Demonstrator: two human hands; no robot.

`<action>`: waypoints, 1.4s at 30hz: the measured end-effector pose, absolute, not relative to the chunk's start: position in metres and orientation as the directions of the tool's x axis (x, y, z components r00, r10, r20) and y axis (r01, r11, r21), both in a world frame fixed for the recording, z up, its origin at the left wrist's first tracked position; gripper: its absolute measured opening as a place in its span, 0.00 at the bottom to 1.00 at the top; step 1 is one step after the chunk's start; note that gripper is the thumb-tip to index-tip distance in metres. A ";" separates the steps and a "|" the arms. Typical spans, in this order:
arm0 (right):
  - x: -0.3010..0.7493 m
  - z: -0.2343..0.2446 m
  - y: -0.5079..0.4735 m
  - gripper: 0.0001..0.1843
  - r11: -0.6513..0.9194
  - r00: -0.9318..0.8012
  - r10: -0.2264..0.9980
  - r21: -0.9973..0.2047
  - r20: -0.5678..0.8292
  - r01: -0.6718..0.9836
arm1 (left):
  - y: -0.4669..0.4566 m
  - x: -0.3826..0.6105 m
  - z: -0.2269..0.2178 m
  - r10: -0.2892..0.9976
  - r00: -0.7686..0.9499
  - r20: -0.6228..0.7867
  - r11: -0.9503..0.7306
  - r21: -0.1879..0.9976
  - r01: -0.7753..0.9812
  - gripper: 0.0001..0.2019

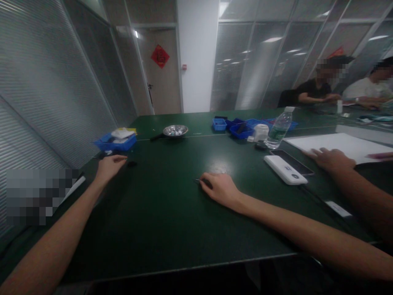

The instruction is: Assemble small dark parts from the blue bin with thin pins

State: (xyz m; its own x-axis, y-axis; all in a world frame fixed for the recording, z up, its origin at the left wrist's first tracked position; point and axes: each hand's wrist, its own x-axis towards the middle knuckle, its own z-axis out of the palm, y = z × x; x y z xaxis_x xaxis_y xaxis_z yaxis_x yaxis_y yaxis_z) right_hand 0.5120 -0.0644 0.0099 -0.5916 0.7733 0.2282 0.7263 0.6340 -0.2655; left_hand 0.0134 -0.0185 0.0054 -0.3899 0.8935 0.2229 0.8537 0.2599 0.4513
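Green counter (159, 229) nearest. Slim tool (197, 180) in right hand (219, 188), tip projecting leftward past its curled fingers. Left hand (111, 164): fingers drawn together, cannot tell if holding anything; black object (132, 164) just right, blue tray (130, 143) just beyond.

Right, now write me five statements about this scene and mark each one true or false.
1. The right hand has a slim object sticking out past its fingers. True.
2. The left hand rests inside the metal dish. False: it is near the blue tray at the table's left side.
3. The clear bottle is to the right of the right hand. True.
4. The tabletop is bright yellow. False: it is dark green.
5. The sign on the door is a blue circle. False: it is a red diamond.
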 end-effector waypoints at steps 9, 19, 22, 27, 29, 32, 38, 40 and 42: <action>0.512 0.009 -0.063 0.13 0.637 -0.594 0.770 -0.256 0.233 0.727 | -0.012 0.003 0.000 0.910 -0.367 0.194 0.228 0.506 0.832 0.21; 0.512 0.010 -0.065 0.14 0.649 -0.601 0.760 -0.268 0.247 0.712 | -0.019 0.013 0.007 0.960 -0.249 0.125 0.126 0.602 0.789 0.23; 0.513 0.009 -0.065 0.14 0.649 -0.602 0.761 -0.271 0.242 0.711 | -0.018 0.011 0.006 0.962 -0.257 0.094 0.153 0.595 0.789 0.25; 0.512 0.009 -0.064 0.14 0.645 -0.599 0.765 -0.271 0.238 0.715 | -0.013 0.007 -0.001 0.966 -0.250 0.069 0.161 0.596 0.787 0.26; 0.512 0.009 -0.064 0.13 0.645 -0.600 0.764 -0.258 0.235 0.719 | -0.012 0.007 -0.003 0.967 -0.242 0.074 0.150 0.604 0.783 0.25; 0.512 0.011 -0.065 0.14 0.643 -0.601 0.766 -0.247 0.229 0.725 | -0.011 0.007 -0.004 0.969 -0.231 0.084 0.133 0.611 0.781 0.25; 0.512 0.010 -0.065 0.14 0.642 -0.602 0.767 -0.257 0.221 0.723 | -0.011 0.005 -0.001 0.976 -0.207 0.070 0.120 0.619 0.776 0.27; 0.512 0.009 -0.065 0.14 0.643 -0.602 0.766 -0.252 0.226 0.724 | -0.012 0.005 -0.001 0.971 -0.222 0.084 0.129 0.598 0.791 0.25; 0.512 0.009 -0.064 0.14 0.645 -0.601 0.764 -0.254 0.234 0.721 | -0.014 0.007 -0.001 0.962 -0.251 0.109 0.148 0.563 0.813 0.24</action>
State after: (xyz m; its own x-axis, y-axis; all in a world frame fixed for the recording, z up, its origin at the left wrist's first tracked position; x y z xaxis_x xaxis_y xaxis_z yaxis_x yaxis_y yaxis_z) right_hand 0.5119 -0.0643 0.0091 -0.6014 0.7638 0.2341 0.7207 0.6452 -0.2535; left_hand 0.0068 -0.0140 -0.0005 -0.2510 0.9618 0.1093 0.8134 0.1484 0.5625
